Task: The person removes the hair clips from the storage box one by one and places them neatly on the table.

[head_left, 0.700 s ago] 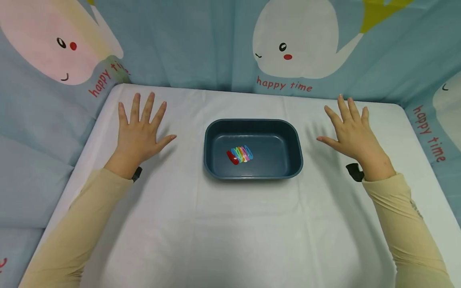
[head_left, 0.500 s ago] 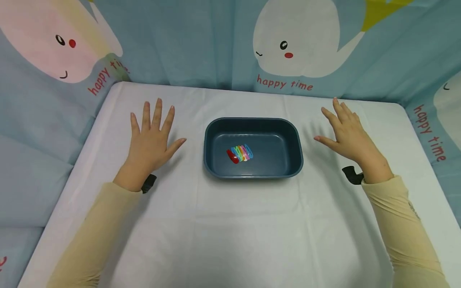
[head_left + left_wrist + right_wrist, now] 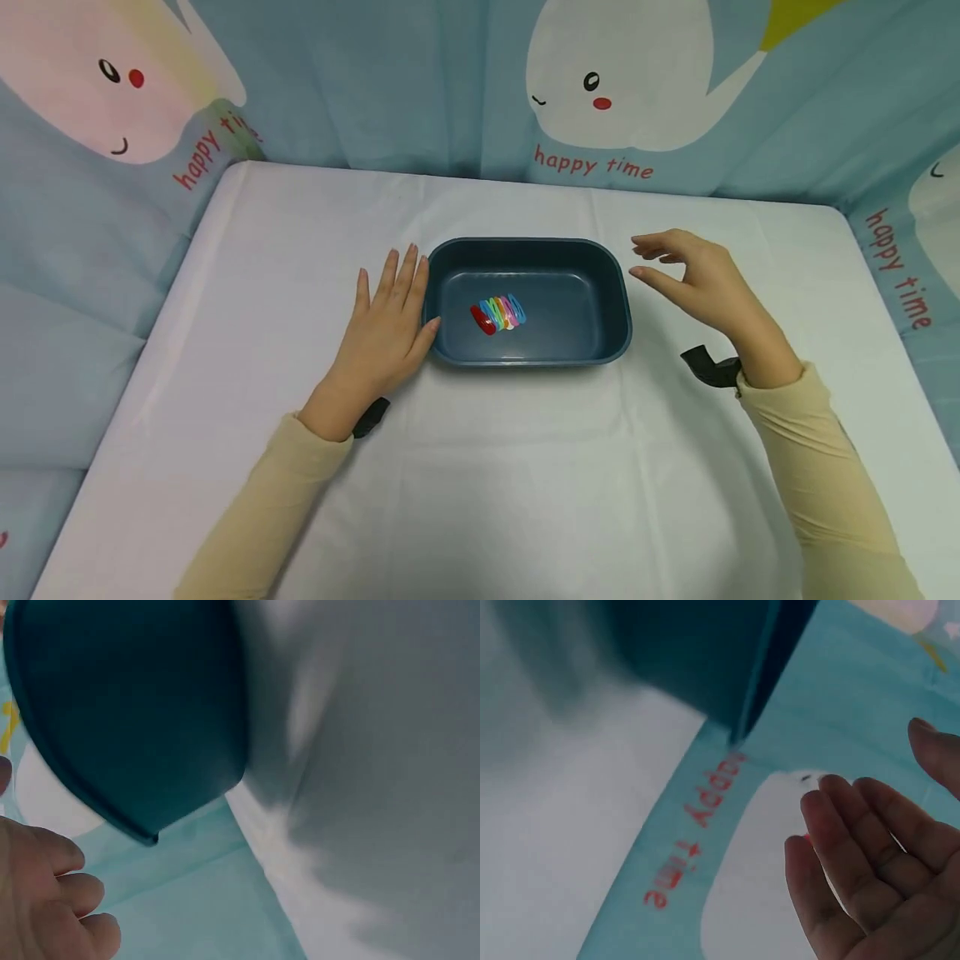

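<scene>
A dark blue rectangular tub (image 3: 570, 312) sits on the white-covered table. On its floor, left of the middle, lies a row of several small colourful hair clips (image 3: 498, 314), with a red one at the left end. My left hand (image 3: 382, 333) is at the tub's left side, fingers extended, its thumb tip overlapping the rim in the head view. Off the tub's right end, my right hand (image 3: 701, 275) hovers with its fingers loosely bent and thumb apart, a small gap from the rim. Both hands are without any object. The right wrist view shows that hand's palm (image 3: 900, 900) beside the tub wall.
White cloth (image 3: 517, 483) covers the table in front of the tub. Behind the table hangs a blue curtain (image 3: 390, 92) with whale prints, close along the back and left edges. Black straps (image 3: 711, 367) are on the wrists.
My left hand has moved right, from the table's left side to the tub's left rim. The right hand has shifted left and turned, its spread fingers now bent towards the tub.
</scene>
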